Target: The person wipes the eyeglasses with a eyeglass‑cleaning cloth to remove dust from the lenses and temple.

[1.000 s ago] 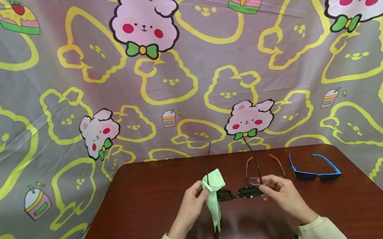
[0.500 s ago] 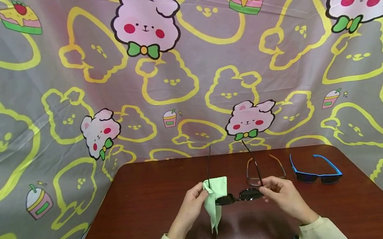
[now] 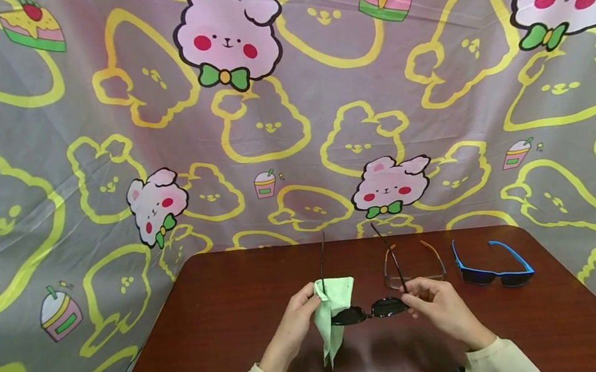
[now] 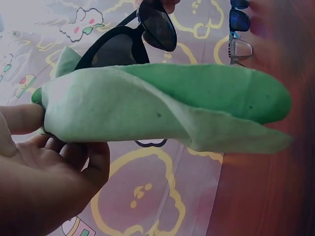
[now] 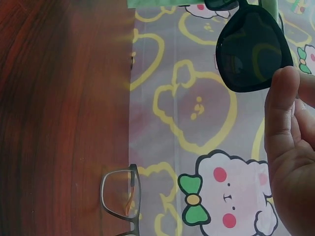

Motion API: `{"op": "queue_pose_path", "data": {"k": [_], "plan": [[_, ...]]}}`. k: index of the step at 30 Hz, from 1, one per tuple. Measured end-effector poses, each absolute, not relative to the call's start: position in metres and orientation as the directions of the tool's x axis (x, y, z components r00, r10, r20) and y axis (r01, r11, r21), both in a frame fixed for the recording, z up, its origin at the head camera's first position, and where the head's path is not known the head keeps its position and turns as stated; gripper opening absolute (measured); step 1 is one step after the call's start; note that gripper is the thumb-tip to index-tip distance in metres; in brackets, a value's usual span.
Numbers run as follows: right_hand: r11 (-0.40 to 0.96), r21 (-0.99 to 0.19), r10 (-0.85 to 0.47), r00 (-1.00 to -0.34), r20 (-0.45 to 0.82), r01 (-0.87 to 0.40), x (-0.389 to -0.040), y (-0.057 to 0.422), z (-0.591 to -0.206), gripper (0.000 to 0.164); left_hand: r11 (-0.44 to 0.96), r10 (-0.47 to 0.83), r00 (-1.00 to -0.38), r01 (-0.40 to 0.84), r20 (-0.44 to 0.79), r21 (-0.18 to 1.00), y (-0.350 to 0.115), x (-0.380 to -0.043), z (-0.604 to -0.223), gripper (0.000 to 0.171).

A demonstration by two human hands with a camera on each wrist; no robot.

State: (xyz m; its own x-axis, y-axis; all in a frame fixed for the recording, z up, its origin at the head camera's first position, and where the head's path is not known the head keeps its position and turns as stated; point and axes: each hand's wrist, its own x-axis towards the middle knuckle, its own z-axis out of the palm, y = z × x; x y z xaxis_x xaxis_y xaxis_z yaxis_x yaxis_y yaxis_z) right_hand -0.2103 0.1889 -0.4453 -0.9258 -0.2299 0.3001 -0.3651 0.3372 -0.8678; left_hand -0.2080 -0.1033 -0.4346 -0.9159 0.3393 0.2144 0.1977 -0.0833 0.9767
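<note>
Both hands hold a pair of black sunglasses (image 3: 387, 307) above the table, its temples spread and pointing away from me. At its left end my left hand (image 3: 295, 329) pinches a light green cloth (image 3: 339, 292) against the frame. In the left wrist view the cloth (image 4: 118, 105) hangs folded over the near lens side and hides part of it. My right hand (image 3: 440, 306) pinches the right corner of the frame, by the hinge. The right wrist view shows thumb and fingers at the edge of a dark lens (image 5: 253, 49).
On the table (image 3: 223, 307), beyond my right hand, lie clear-lens eyeglasses (image 3: 431, 250) with orange-brown temples. Farther right rest blue-framed sunglasses (image 3: 495, 273) with dark lenses. A patterned curtain (image 3: 265, 103) rises behind the table and at its sides.
The sunglasses have lowered slightly and tilted, their temple tips coming down. The cloth's upper flap has dropped and spread behind the left lens. Both hands keep their hold.
</note>
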Motion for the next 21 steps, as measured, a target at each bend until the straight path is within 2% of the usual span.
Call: {"op": "queue_pose_path", "data": {"k": [7,15,21], "plan": [[0.350,-0.861,-0.272,-0.920,0.282,-0.368,-0.2107,0.1913,-0.4458,0.020,-0.098,0.348,-0.911,0.199,0.221,0.975,-0.1036,-0.2073,-0.4351,0.022],[0.334,-0.859,-0.295,-0.909,0.295,-0.387,-0.2082,0.1930,-0.4466,0.018,-0.154,0.367,-0.905,0.168,0.214,0.974,-0.1034,-0.2071,-0.4365,0.029],[0.324,-0.858,-0.308,-0.902,0.303,-0.399,-0.2078,0.1947,-0.4487,0.017,-0.177,0.370,-0.904,0.158,0.215,0.971,-0.1020,-0.2072,-0.4369,0.027]]}}
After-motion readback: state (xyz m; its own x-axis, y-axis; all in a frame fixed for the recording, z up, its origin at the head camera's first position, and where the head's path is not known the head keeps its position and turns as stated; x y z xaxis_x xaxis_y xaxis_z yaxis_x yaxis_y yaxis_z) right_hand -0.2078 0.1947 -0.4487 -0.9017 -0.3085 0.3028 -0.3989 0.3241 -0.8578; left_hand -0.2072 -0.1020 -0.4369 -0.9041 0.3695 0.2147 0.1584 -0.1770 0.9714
